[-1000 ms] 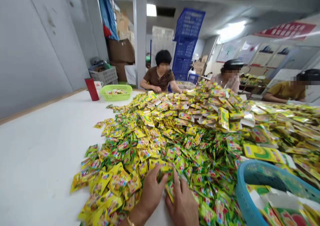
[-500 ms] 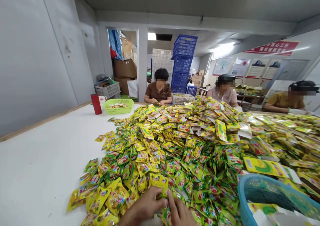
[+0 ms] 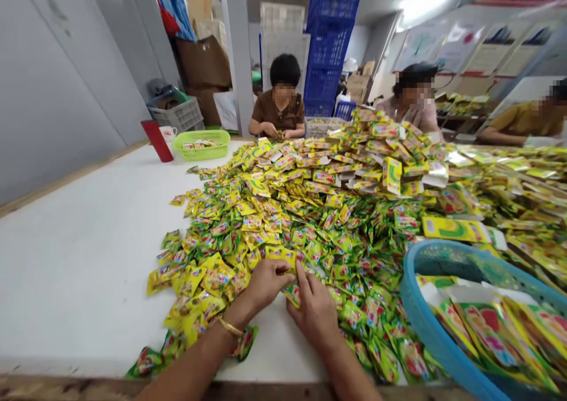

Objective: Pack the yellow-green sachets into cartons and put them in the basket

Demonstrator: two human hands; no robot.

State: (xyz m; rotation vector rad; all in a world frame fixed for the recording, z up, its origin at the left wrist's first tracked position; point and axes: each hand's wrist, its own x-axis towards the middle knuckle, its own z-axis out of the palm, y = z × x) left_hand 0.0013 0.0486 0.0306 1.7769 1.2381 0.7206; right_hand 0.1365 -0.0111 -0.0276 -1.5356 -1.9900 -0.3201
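My left hand (image 3: 266, 284), with a gold bangle on its wrist, pinches a yellow packet (image 3: 280, 254) at the near edge of the heap. Close beside it, my right hand (image 3: 315, 309) has its fingers bent over a green packet (image 3: 292, 294), held between the two hands. The fingertips of both hands almost touch. Around them lies a large pile of small packets (image 3: 221, 274), yellow on the left and mostly green (image 3: 354, 259) on the right.
A blue basket (image 3: 414, 283) with flat packages stands at the right. Yellow boxes (image 3: 392, 175) are heaped behind the packets. A green basket (image 3: 201, 153), red cylinder (image 3: 157, 141) and cup (image 3: 168, 133) stand far left. Three people (image 3: 279, 108) sit across the white table (image 3: 80, 259).
The camera view has tilted downward, so the table's near edge, my forearms and more of the blue basket show. Both hands remain together at the packets.
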